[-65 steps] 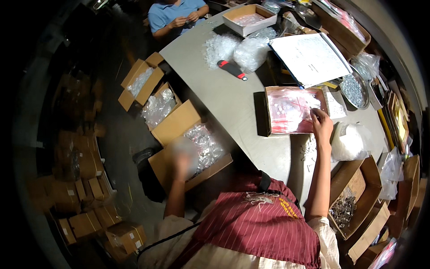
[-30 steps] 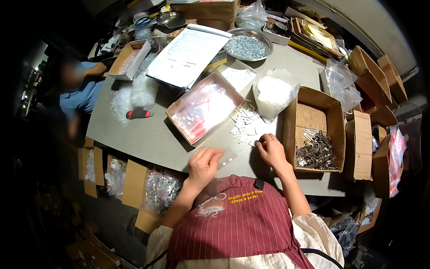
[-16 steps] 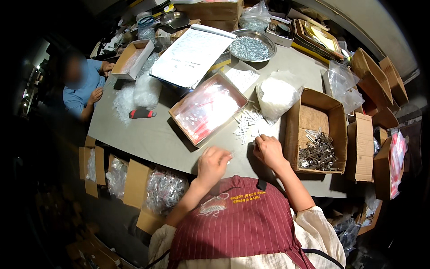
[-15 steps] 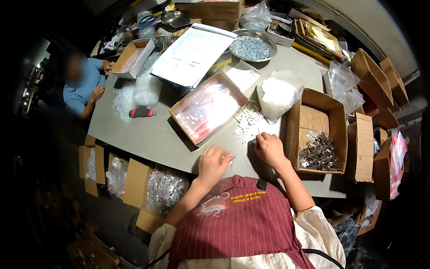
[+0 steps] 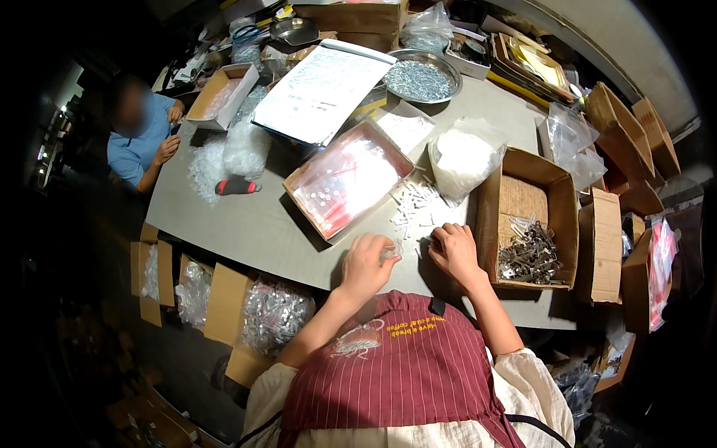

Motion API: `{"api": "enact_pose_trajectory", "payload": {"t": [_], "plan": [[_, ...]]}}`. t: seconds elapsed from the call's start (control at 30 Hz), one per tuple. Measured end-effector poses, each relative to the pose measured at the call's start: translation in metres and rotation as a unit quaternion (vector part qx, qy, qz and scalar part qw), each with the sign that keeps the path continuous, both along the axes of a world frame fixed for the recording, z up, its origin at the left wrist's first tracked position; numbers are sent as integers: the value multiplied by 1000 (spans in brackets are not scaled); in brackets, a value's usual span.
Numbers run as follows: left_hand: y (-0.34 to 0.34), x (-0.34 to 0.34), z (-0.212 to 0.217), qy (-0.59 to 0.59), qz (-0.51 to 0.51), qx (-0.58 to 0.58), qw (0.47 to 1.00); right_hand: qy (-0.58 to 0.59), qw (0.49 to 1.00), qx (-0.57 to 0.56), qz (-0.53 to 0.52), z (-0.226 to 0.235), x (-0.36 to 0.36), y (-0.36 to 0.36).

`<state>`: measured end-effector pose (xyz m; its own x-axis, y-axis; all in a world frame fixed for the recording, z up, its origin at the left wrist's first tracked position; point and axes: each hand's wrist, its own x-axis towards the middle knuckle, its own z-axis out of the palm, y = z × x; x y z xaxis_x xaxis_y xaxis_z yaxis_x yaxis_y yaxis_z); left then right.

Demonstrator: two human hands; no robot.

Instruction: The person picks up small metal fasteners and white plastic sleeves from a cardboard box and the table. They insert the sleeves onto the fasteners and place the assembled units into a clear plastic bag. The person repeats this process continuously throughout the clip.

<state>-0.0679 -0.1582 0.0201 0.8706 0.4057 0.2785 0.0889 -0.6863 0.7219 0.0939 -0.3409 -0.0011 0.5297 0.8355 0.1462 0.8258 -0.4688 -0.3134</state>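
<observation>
At the near edge of the table, the left hand has thumb and fingers clamped on a small clear bag, while the right hand curls to its right, just nearer than the loose white pieces; whether its fingertips meet on anything, I cannot tell. A light pinch by the bag's rim, mouth turned right and unobstructed, would probably handle such thin film best.
</observation>
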Motion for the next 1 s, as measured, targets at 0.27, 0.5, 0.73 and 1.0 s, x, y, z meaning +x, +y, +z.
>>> {"api": "enact_pose_trajectory", "payload": {"t": [0.27,0.5,0.73,1.0], "plan": [[-4,3,0,-9,-6,5,1000,-82,996,-24,30,-18,-34,14],[-3,-3,-4,28,-5,16,999,-64,997,-28,45,-10,-11,12],[-6,-2,-7,42,-33,13,998,-18,975,130,181,50,-17,20],[-8,0,2,7,-50,9,999,84,969,174,154,71,-23,13]]}}
